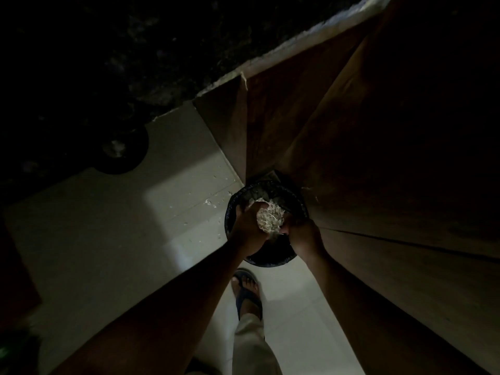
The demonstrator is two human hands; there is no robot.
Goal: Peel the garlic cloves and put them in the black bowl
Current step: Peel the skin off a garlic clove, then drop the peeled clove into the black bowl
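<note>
Garlic status, left to right:

- Black bowl (119,150) sits at the near edge of the dark speckled counter (81,63), far left. Something pale in it, likely the peeled cloves. Too dark to confirm or count.
- Loose skin flecks (208,203) lie on the pale tile floor (108,239), just left of the bin.
- Left hand (246,228): fingers curled round the left side of a wad of garlic skins (270,217), gripping it.
- The wad is pale, papery and shredded-looking, and is held between both hands directly above the bin opening. No whole clove visible in it.
- Right hand (303,236): fingers curled against the right side of the same wad, gripping too.
- Black-lined bin (270,262) stands on the floor, touching or just beside the wooden cabinet front (378,158). Pale scraps at its far rim behind the wad.
- Sandalled foot (247,290) on the floor, just on the near side of the bin.

Read: peeling looks finished, or at least a batch is. This is waste disposal, not a peel step. Both hands are on skins, neither on a clove, and they are well apart from the bowl.

Left to do:
- Drop the wad.
- Pick up the flecks on the floor.
- Check the bowl in better light for missed skins.

Can't see any unpeeled cloves on the counter; most of it is black in this view.
</note>
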